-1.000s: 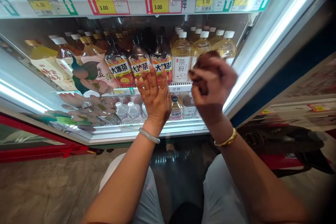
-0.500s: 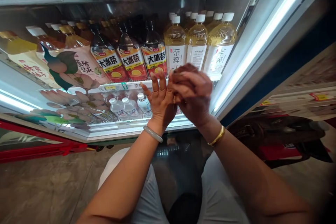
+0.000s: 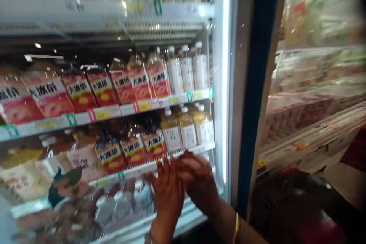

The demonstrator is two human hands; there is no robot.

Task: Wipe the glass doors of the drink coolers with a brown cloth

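Lowest and nearest in the blurred view, the left hand (image 3: 168,194) is held upright with its fingers spread and nothing gripped in it, its back turned to the camera. The right hand (image 3: 197,181) is pressed against it from the right, fingers loosely bent; whether anything is held inside cannot be told through the blur. A gold bangle (image 3: 236,228) is worn on the right wrist. Just behind the hands the fridge (image 3: 228,84) is seen, with small clear water bottles (image 3: 120,207) standing on its lowest shelf to the left of the hands. On the shelf above, red-labelled tea bottles (image 3: 133,150) are lined up, and pale bottles with white labels (image 3: 187,129) are set beside them at the right end, directly above the hands. Higher still, another row of red-labelled bottles (image 3: 100,89) is ranged along a shelf edged with price tags (image 3: 101,114). Far right, blurred store shelves (image 3: 314,95) are visible.
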